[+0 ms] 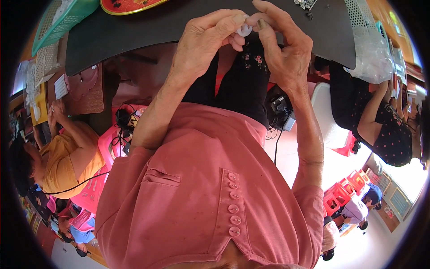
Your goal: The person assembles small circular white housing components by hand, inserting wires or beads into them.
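Both hands meet at the near edge of the black table (134, 31), pinching one small white round part (244, 30) between them. The left hand (201, 42) clasps its left rim with thumb and forefinger; the right hand (282, 49) clasps the other side. Left along that table sits a green basket (67, 18), contents unclear, and one red tray (130, 5).

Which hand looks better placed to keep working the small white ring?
Probably the right hand: its fingertips pinch the white ring from above. The left hand grips it from the other side, steadying it.
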Tool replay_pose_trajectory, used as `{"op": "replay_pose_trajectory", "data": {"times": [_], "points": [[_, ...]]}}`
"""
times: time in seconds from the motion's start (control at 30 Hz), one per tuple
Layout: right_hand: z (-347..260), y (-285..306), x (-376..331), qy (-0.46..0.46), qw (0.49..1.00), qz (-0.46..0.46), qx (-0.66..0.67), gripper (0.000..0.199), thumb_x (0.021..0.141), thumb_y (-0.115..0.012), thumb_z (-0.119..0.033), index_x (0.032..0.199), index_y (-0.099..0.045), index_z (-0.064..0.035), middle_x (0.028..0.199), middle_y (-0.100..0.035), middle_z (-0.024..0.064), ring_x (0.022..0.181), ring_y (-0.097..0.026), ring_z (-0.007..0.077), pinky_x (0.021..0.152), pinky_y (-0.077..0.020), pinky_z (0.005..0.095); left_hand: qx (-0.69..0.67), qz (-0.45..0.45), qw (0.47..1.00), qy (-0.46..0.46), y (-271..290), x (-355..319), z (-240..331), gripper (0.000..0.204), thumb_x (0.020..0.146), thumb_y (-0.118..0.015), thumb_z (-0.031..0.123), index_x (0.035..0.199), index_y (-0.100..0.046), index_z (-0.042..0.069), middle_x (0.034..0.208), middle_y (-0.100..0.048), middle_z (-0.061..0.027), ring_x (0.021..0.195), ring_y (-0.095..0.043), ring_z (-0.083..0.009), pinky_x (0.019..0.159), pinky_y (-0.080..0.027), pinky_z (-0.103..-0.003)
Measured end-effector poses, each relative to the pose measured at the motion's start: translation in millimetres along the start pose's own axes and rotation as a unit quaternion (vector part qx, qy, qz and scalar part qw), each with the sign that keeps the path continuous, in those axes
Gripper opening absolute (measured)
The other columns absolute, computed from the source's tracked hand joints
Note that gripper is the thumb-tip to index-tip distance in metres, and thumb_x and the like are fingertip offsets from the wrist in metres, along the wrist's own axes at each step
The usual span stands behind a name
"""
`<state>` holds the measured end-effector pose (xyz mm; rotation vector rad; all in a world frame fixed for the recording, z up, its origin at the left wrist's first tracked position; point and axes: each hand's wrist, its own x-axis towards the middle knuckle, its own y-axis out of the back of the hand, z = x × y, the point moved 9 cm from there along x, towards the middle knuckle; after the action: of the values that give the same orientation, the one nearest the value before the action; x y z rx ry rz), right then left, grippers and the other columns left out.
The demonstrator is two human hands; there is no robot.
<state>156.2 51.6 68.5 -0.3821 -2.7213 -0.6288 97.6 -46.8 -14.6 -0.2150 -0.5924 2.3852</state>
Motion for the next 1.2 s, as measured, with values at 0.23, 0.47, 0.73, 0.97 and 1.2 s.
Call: {"op": "replay_pose_trajectory", "data": {"times": [0.23,0.47,0.73,0.97,1.2], "points": [[14.6,5.3,-2.1,0.036,0.997,0.059,0.044,0.031,0.080,-0.061,0.002,0.110,-0.064,-0.0085,0.082,-0.068,0.0022,0.071,-0.063,0.0180,0.071,-0.0474,0.0290,-0.083,-0.014,0.996,0.022,2.8,-0.6,-1.9,0.033,0.095,-0.057,0.022,0.111,-0.061,-0.007,0.088,-0.063,-0.0105,0.073,-0.060,-0.0140,0.067,-0.052,-0.027],[2.3,-1.2,0.6,0.137,0.982,0.048,-0.119,0.033,0.078,-0.062,0.004,0.108,-0.065,-0.0075,0.081,-0.068,0.0007,0.073,-0.063,0.0172,0.072,-0.0466,0.0290,-0.074,-0.005,0.997,0.021,8.4,-1.3,-0.8,0.032,0.095,-0.057,0.023,0.109,-0.062,-0.005,0.088,-0.063,-0.0093,0.073,-0.060,-0.0139,0.067,-0.052,-0.026],[-33.1,-28.4,-3.3,0.321,0.896,-0.039,-0.305,0.040,0.069,-0.070,-0.003,0.108,-0.062,-0.0101,0.093,-0.065,0.0023,0.081,-0.060,0.0180,0.077,-0.0410,0.0343,0.017,-0.033,0.999,-0.014,4.7,-4.0,6.2,0.027,0.100,-0.046,0.021,0.102,-0.060,-0.003,0.086,-0.057,-0.0040,0.075,-0.055,-0.0115,0.073,-0.048,-0.025],[-16.3,-27.6,25.9,0.140,0.975,-0.067,-0.158,0.030,0.080,-0.061,0.004,0.108,-0.067,-0.0058,0.078,-0.066,0.0047,0.071,-0.061,0.0160,0.077,-0.0455,0.0298,-0.027,0.005,1.000,-0.004,19.5,-11.2,12.1,0.025,0.098,-0.051,0.017,0.105,-0.061,-0.005,0.086,-0.059,-0.0049,0.073,-0.057,-0.0100,0.069,-0.050,-0.025],[18.5,-49.4,53.4,-0.076,0.989,-0.068,0.109,0.022,0.091,-0.055,0.001,0.110,-0.064,0.0028,0.079,-0.063,0.0039,0.075,-0.057,0.0088,0.069,-0.0458,0.0206,-0.046,0.058,0.997,0.002,41.9,-16.3,30.5,0.028,0.095,-0.055,0.021,0.107,-0.062,-0.004,0.085,-0.062,-0.0053,0.070,-0.058,-0.0093,0.066,-0.051,-0.024]]}}
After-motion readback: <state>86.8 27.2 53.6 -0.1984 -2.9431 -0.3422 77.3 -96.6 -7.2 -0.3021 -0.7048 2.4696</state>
